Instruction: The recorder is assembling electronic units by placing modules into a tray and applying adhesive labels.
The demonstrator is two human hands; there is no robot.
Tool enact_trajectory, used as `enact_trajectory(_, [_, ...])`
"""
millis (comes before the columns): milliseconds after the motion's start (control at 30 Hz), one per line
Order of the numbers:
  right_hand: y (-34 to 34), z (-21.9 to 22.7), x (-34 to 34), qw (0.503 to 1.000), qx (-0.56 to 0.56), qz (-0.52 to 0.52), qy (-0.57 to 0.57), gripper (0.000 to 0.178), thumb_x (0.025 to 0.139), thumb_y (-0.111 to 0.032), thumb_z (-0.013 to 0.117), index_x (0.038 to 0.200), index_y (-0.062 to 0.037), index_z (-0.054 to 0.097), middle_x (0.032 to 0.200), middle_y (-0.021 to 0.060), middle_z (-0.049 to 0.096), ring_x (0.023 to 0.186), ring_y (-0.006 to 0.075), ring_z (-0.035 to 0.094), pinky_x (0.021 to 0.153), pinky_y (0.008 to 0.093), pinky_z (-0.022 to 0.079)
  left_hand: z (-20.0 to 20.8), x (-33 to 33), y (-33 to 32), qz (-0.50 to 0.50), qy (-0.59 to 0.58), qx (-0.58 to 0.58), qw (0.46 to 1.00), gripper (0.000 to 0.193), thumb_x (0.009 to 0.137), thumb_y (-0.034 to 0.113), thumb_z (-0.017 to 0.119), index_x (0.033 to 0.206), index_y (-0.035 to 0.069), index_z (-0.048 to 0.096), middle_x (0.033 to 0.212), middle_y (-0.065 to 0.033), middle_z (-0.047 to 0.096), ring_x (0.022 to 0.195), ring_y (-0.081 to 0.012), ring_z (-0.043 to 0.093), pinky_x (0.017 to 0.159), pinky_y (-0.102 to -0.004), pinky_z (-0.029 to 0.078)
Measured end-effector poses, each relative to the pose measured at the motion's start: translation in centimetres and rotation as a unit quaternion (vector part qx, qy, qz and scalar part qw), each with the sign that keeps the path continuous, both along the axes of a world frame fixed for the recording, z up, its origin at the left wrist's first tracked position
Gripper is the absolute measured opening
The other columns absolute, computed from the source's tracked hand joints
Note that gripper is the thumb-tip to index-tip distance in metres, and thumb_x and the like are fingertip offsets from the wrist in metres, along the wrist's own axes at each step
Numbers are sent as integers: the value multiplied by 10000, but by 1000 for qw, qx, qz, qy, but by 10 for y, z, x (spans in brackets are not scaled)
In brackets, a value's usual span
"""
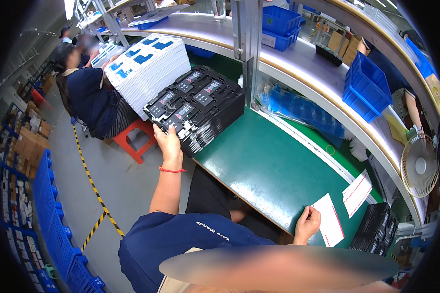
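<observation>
A stack of black plastic trays stands at the far left of the green table, its top tray carrying several flat dark pieces with printed labels. My left hand is at the stack's near left corner, thumb on top and fingers bent round the tray's edge. At the right, my right hand rests by the table's front edge with its fingers curled in. Whatever its fingertips may hold is hidden. Beside it lies a white sheet with red marks along one edge.
Behind the black stack rises a tall pile of white trays; a seated person is beside it. More marked sheets and black trays are at the right. Above the green table runs a shelf with blue bins and a fan.
</observation>
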State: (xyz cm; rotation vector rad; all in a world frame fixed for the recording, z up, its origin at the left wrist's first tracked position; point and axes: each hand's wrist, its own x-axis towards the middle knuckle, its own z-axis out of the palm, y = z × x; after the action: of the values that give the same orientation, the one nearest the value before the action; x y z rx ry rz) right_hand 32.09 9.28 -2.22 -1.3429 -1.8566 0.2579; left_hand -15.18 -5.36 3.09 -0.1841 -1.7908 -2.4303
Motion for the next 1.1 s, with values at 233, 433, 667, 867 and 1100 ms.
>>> enact_trajectory(233, [-1,0,0,1000,19,22,8,79,893,-77,683,906,0,679,752,92,587,623,218,539,583,351,440,2,1,-5,-2,14,-15,1000,569,900,-122,527,1439,-61,355,1344,-161,455,1142,-222,566,974,-343,483])
enact_trajectory(433, [-2,-1,0,998,45,48,9,79,894,-72,681,907,6,675,769,99,592,624,212,539,579,337,441,5,-12,-10,15,20,-90,996,523,898,-130,512,1404,-85,391,1332,-146,453,1100,-215,586,939,-331,513])
enact_trajectory(667, [-11,7,15,1000,10,-23,-1,161,861,-92,699,989,-2,664,909,146,618,842,310,587,752,419,456,3,-2,10,-8,112,-78,991,454,866,-134,544,1305,-43,478,1184,-125,582,1040,-214,592,959,-328,456])
enact_trajectory(867, [-8,18,33,960,-179,-107,-189,776,896,-453,638,1452,30,395,1484,319,353,1416,441,293,1156,584,195,25,56,-12,260,365,-312,838,700,907,170,710,1448,-77,341,1462,-237,355,1337,-351,344,1110,-431,301])
enact_trajectory(1100, [16,21,-2,940,-223,12,-260,1001,884,-709,490,1543,-2,232,1591,295,174,1509,405,96,1193,587,41,9,149,61,-39,494,-192,847,568,932,115,645,1409,-55,390,1452,-218,388,1319,-360,396,1083,-451,321])
